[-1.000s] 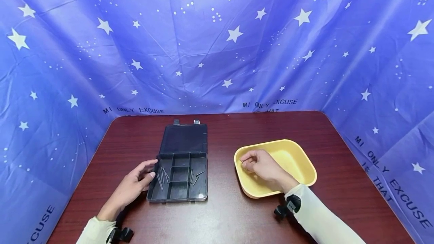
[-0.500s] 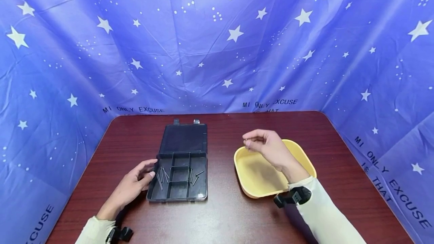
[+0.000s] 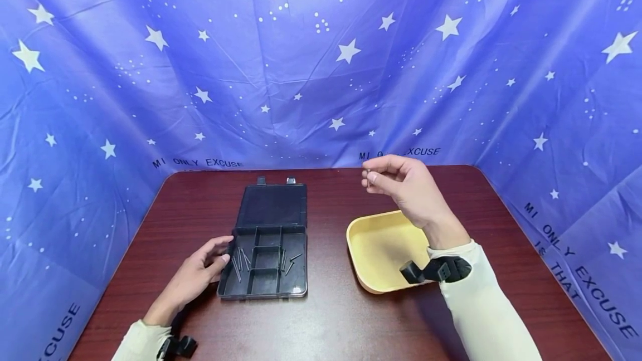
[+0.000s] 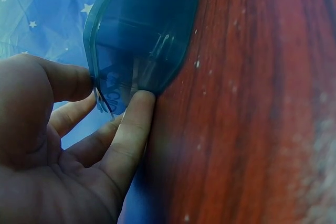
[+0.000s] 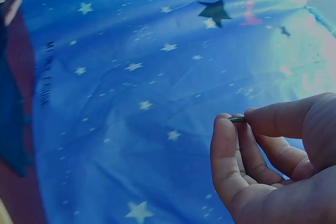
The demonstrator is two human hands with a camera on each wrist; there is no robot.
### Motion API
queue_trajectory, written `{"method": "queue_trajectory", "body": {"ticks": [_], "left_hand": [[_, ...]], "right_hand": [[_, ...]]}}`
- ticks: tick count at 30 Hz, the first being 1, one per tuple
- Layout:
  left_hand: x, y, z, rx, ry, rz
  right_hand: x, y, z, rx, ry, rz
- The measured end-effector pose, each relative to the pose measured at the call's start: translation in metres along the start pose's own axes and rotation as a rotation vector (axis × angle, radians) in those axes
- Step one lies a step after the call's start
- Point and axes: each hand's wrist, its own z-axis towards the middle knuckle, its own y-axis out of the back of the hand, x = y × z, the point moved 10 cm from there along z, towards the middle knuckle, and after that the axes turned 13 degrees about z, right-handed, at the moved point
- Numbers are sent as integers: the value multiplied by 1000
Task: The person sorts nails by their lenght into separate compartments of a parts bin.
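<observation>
My left hand (image 3: 200,266) holds the left side of a dark compartment box (image 3: 263,283), whose lid (image 3: 272,205) lies flipped open behind it. In the left wrist view, one fingertip meets the box's lower edge by the table and another digit touches its upper rim. Several screws (image 3: 239,263) lie in the long left compartment and several more in the right one. Raised above the far rim of a yellow tub (image 3: 371,272), my right hand (image 3: 406,188) pinches a small metal screw (image 5: 238,119) between thumb and fingertips.
The dark red table (image 3: 321,316) carries the box at left and the tub at right, with bare tabletop between them. A blue star-printed curtain (image 3: 301,71) hangs round the back and sides. Small cameras are strapped to both wrists.
My right hand has risen out of the tub and moved up and away, with the screw now showing between its fingertips. The left hand and the box have stayed in place.
</observation>
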Motion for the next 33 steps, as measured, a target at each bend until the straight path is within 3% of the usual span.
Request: {"method": "queue_trajectory", "body": {"ticks": [6, 12, 24, 33], "left_hand": [[0, -1, 0, 6, -5, -8], [-1, 0, 1, 5, -16, -21], [0, 0, 0, 7, -2, -1], [-2, 1, 0, 8, -16, -8]], "right_hand": [[28, -10, 0, 24, 85, 37], [34, -16, -2, 39, 107, 28], [26, -21, -2, 36, 87, 54], [0, -35, -4, 46, 34, 35]]}}
